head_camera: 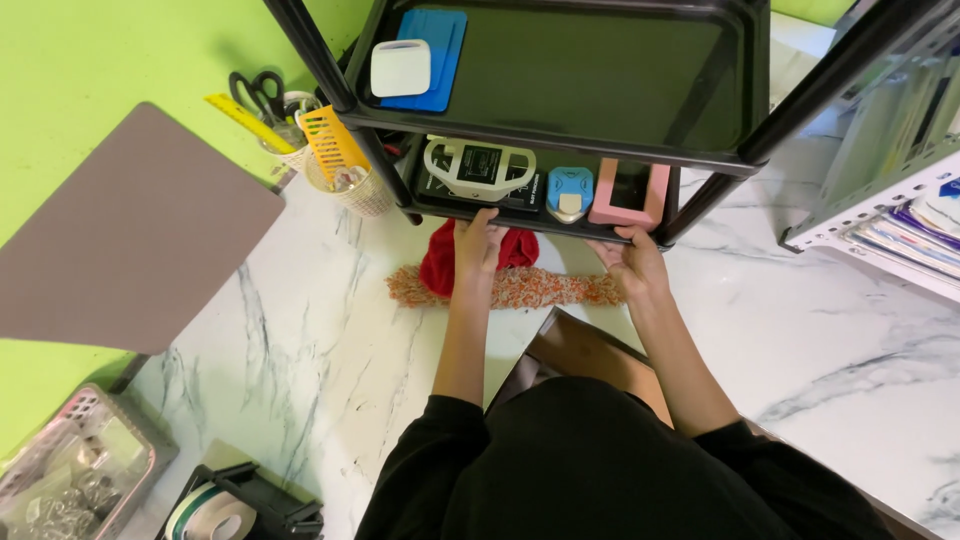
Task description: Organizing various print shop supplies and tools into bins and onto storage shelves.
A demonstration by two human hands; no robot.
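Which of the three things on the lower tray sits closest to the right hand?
The pink open frame, directly above the right hand; the blue punch and white tool lie further left.

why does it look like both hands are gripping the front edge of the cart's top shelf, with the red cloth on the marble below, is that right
Not quite. In the head view both the left hand and right hand grip the front edge of the lower shelf, the one holding the pink block, not the top shelf. The red cloth does lie on the marble floor below.
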